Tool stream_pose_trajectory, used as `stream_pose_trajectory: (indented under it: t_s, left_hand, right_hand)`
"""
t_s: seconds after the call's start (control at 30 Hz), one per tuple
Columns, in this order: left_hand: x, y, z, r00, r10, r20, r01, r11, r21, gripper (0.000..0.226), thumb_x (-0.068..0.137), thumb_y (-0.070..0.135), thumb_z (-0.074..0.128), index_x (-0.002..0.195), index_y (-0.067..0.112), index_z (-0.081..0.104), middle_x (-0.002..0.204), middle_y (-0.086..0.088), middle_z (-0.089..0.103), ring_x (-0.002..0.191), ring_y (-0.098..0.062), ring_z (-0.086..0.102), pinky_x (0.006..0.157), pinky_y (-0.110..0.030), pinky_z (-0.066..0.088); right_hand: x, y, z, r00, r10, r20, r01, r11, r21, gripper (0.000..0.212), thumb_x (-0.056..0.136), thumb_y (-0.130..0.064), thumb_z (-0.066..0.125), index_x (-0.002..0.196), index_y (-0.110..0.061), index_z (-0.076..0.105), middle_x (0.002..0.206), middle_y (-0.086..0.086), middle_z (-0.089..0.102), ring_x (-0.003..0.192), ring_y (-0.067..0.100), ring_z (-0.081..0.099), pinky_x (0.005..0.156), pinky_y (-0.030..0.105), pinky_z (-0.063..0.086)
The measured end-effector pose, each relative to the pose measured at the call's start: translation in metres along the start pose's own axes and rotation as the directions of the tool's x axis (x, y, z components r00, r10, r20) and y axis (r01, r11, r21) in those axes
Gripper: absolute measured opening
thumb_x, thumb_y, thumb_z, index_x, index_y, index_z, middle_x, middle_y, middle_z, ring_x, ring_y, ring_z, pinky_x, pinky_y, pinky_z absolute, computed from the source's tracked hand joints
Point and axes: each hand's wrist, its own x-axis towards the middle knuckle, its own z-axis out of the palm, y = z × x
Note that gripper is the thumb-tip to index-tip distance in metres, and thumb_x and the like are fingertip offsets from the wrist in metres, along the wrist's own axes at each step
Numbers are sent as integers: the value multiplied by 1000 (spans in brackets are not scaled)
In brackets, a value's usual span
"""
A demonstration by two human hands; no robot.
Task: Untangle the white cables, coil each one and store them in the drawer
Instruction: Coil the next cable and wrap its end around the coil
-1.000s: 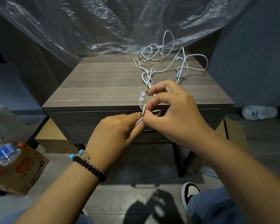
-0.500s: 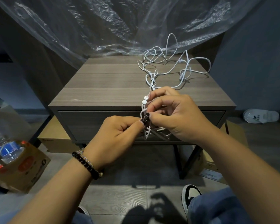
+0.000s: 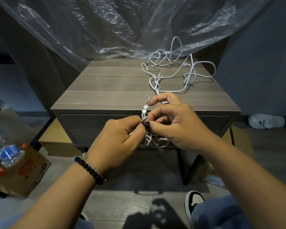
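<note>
Both hands, left hand (image 3: 120,138) and right hand (image 3: 177,128), pinch a coiled white cable (image 3: 147,138) before the worktop (image 3: 106,90) front edge, tangled cables (image 3: 177,71) at its far right corner.

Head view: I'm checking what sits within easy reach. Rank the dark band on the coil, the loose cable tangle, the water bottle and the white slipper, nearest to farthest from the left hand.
1. Dark band: at the left hand's fingertips.
2. Loose cable tangle: behind, on the nightstand's back right.
3. Water bottle: far left, in a cardboard box on the floor.
4. White slipper: far right, on the floor.
</note>
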Motion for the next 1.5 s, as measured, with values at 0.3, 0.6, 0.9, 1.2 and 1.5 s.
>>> stream_pose_trajectory:
  t_s: [0.3,0.6,0.9,1.2,1.5]
  left_hand:
    - [8,3,3,982,-146,-123,108,955,-275,51,76,38,45,64,-10,52,63,-28,49,57,-36,42,51,-41,38]
    - [4,2,-2,1000,-5,-10,3,982,-188,50,85,38,41,72,-6,61,67,-25,54,64,-37,48,56,-42,39]
    - [8,8,0,996,-89,-25,78,953,-294,45,82,31,48,66,-10,53,64,-26,48,57,-25,41,52,-31,36]
    - [7,0,2,990,-117,-82,98,974,-205,46,84,40,41,74,0,62,69,-21,58,68,-37,52,58,-43,44]
    - [7,0,7,969,-230,-87,216,965,-147,46,101,33,34,80,2,59,58,-6,52,55,-13,44,56,-34,38]
  right_hand:
    - [0,-10,-1,975,-210,-79,199,971,-131,5,77,-6,71,80,-6,75,115,3,49,89,17,62,79,32,54]
    - [-4,-8,-2,981,-167,-99,152,978,-139,8,73,-15,74,81,-15,77,117,-3,58,93,12,66,79,40,54]
    - [-1,-4,8,983,-105,-153,120,988,92,4,63,-21,71,67,-21,69,108,-3,56,100,12,62,83,33,54]
    - [0,-6,7,999,-3,-53,7,997,74,6,70,-13,61,72,-18,62,110,-2,52,90,14,57,80,24,49]
    - [1,0,6,895,-348,-277,265,918,-296,14,77,-3,71,81,-16,68,90,-5,65,93,15,58,84,25,44]
